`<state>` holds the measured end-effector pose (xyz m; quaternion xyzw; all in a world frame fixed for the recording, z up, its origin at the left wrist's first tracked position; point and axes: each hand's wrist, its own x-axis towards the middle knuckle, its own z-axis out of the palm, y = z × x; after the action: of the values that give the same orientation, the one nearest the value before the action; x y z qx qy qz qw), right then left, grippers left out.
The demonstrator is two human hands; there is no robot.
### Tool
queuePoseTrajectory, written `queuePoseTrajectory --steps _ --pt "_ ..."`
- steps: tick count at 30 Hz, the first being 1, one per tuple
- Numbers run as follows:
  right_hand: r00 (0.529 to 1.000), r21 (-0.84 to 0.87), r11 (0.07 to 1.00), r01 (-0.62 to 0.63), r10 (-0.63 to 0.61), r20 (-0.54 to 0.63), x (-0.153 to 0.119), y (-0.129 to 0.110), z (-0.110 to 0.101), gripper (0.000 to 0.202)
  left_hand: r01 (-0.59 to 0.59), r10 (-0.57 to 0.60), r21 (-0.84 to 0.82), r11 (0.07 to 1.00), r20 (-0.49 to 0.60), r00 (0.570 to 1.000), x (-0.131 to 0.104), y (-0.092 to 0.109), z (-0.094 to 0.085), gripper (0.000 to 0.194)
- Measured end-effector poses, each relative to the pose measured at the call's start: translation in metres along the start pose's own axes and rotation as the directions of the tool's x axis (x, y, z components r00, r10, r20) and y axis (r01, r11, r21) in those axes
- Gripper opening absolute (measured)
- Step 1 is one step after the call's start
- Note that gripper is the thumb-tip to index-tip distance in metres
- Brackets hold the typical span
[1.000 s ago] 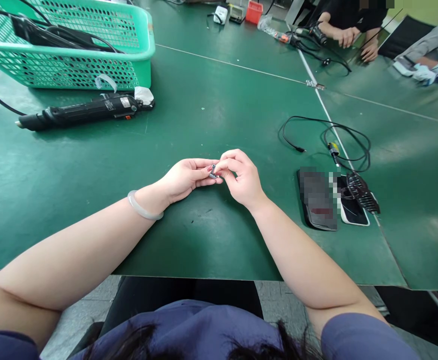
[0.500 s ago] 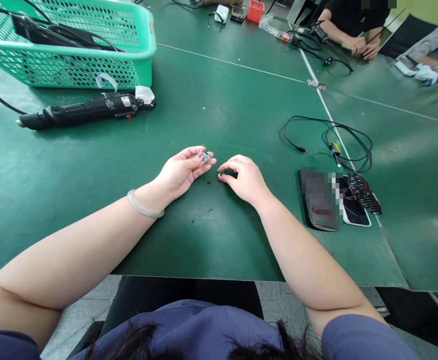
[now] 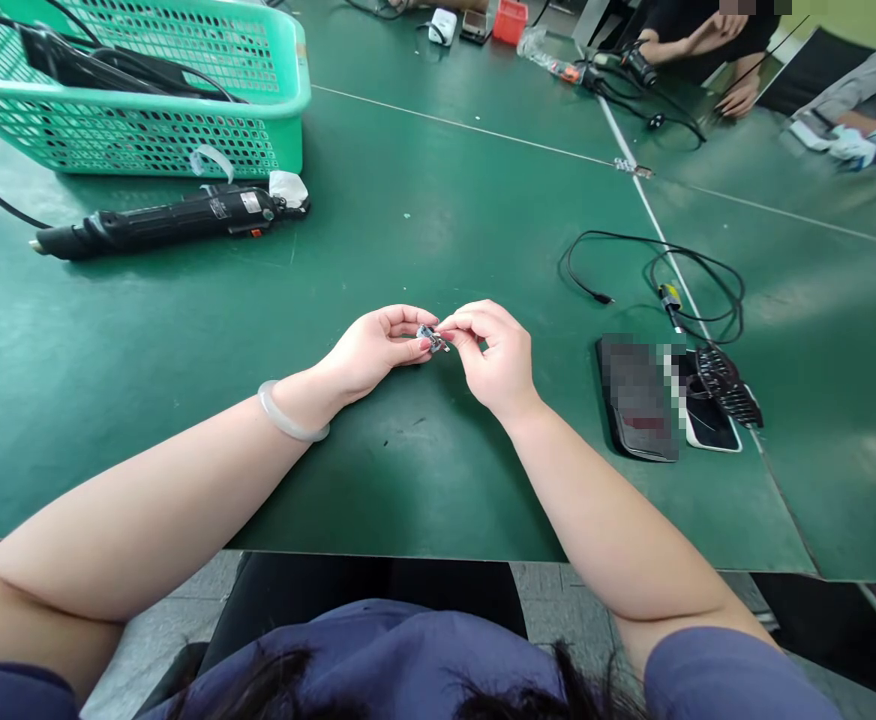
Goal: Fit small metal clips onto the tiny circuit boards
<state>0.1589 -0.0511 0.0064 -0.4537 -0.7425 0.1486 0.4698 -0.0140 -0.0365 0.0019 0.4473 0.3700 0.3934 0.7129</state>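
Observation:
Between thumb and fingers, my left hand [image 3: 374,350] pinches a small grey metallic part [image 3: 427,336]. My right hand [image 3: 499,355] meets it from the right, thumb and index finger closed on a tiny silvery piece [image 3: 445,346] that touches or nearly touches the grey part. The fingertips partly cover both, so their exact kind and fit cannot be made out. Both hands are just above the green table [image 3: 408,500]. Small dark bits [image 3: 417,421] lie on the tabletop below them.
At the left a black electric screwdriver [image 3: 175,220] lies before a green plastic basket [image 3: 183,105] holding cables. To the right are a dark phone [image 3: 633,405], a white-edged phone [image 3: 708,425] and a coiled black cable [image 3: 738,300]. Across the table a co-worker's hand [image 3: 739,98] shows.
My hands have come together, bringing the right hand's tiny piece to the grey part. The left hand moved slightly right and nearer. Across the table, a co-worker raised one hand.

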Motion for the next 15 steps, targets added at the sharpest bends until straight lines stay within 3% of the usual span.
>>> queuePoseTrajectory --steps 6,11,15 --pt "0.992 -0.059 0.991 0.122 -0.122 0.008 -0.0013 -0.0007 0.0038 0.021 0.011 -0.013 0.029 1.000 0.081 0.997 -0.0003 0.0010 -0.0027 0.023" --pt "0.994 -0.115 0.990 0.076 -0.066 0.085 -0.0025 -0.0020 0.0009 0.027 0.026 -0.027 0.008 1.000 0.077 0.997 -0.0009 0.0034 -0.0032 0.025" --pt "0.997 -0.086 0.996 0.020 -0.013 0.078 -0.0026 -0.0020 -0.0027 0.030 0.038 -0.036 -0.045 0.998 0.037 0.999 -0.0010 0.0053 -0.0017 0.020"
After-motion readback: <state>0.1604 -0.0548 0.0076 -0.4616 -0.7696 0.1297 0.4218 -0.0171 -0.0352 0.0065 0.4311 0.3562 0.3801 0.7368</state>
